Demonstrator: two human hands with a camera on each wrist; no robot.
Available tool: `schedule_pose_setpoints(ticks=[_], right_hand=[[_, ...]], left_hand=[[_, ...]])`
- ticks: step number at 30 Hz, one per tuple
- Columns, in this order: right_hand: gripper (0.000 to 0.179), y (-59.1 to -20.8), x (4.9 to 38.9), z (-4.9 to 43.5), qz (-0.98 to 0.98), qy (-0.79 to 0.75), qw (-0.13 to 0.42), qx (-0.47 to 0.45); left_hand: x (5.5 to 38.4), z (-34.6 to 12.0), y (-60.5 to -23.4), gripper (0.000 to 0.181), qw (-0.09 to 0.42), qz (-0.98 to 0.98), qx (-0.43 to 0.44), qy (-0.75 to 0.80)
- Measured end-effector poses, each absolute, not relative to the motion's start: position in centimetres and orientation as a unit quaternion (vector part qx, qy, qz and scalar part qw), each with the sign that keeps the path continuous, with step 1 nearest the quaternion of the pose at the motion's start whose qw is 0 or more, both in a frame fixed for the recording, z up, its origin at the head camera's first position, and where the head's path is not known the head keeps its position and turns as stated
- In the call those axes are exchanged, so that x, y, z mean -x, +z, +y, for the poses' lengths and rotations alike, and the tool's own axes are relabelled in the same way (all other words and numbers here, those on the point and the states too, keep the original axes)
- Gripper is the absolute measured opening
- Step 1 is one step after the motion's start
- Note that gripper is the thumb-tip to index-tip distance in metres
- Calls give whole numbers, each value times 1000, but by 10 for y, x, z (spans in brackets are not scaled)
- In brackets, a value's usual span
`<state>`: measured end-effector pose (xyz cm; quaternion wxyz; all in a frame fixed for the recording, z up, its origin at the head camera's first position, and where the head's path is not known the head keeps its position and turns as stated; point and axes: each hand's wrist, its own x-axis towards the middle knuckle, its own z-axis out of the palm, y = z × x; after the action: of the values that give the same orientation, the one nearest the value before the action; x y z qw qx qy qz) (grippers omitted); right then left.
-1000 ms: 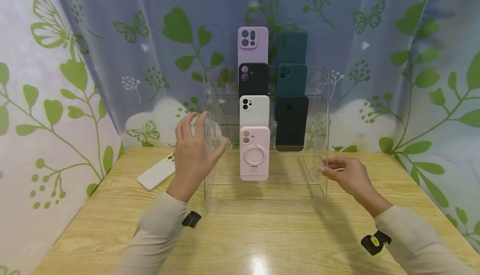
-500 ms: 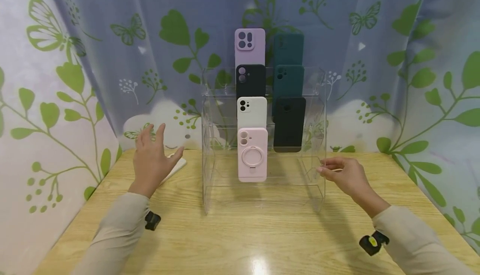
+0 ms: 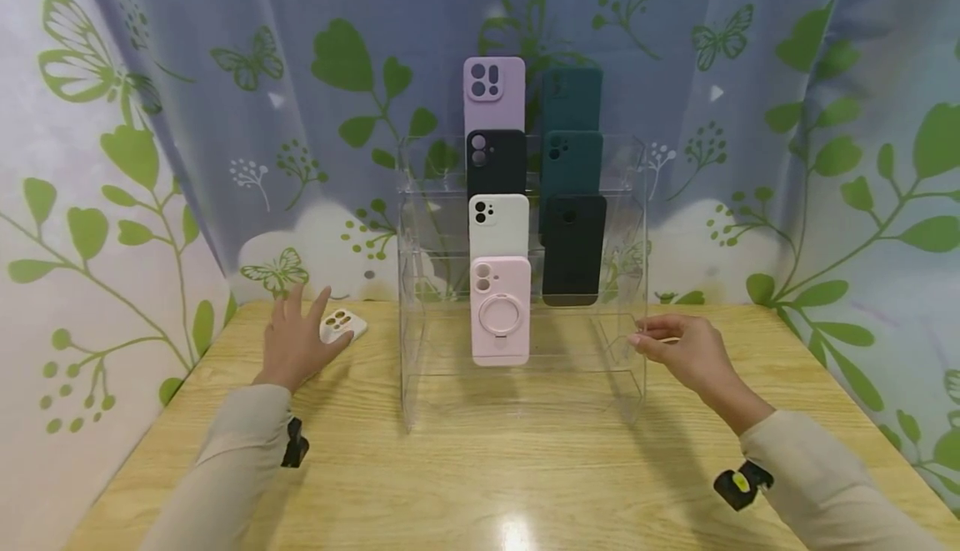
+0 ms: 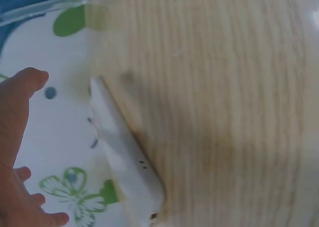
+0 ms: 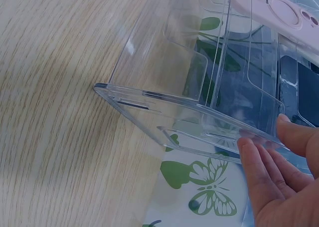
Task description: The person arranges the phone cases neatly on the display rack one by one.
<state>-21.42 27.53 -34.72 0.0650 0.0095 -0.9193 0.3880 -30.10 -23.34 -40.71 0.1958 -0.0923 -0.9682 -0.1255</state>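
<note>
A white phone case (image 3: 352, 326) lies on the table at the left, its camera cutouts facing up in the head view. Over its near left part hovers my left hand (image 3: 298, 344), fingers spread; in the left wrist view the hand (image 4: 17, 137) is apart from the white case (image 4: 124, 157). My right hand (image 3: 690, 349) pinches the side edge of a clear acrylic display stand (image 3: 521, 408), thumb on one side and fingers on the other in the right wrist view. Low on the stand's left column sits a pink phone case (image 3: 500, 349) with a ring.
Above the pink case stand a white case (image 3: 510, 226), a black case (image 3: 506, 163) and a lilac case (image 3: 510, 109). The right column holds two dark green cases (image 3: 581, 167) and a black case (image 3: 573, 259). A patterned curtain (image 3: 360, 142) hangs behind the wooden table (image 3: 450, 484).
My left hand has moved left from beside the stand, then down to the white case on the table. The right hand keeps its grip on the stand's edge.
</note>
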Motion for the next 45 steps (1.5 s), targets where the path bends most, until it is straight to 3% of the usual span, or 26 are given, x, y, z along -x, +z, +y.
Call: schedule_pose_setpoints(ticks=[9, 12, 28, 34, 45], right_hand=[[50, -348, 214, 273, -918, 389, 70, -11], [49, -348, 214, 274, -918, 391, 72, -12], [50, -348, 215, 274, -913, 403, 60, -4], [50, -347, 216, 274, -912, 407, 59, -2], [51, -348, 214, 275, -910, 411, 58, -6]], left_hand=[[310, -247, -437, 76, 33, -982, 52, -177], [310, -248, -442, 77, 0, -982, 41, -183], [310, -254, -455, 70, -12, -987, 40, -154], [305, -259, -458, 62, 3, -991, 52, -121], [285, -262, -450, 64, 27, -992, 66, -101]])
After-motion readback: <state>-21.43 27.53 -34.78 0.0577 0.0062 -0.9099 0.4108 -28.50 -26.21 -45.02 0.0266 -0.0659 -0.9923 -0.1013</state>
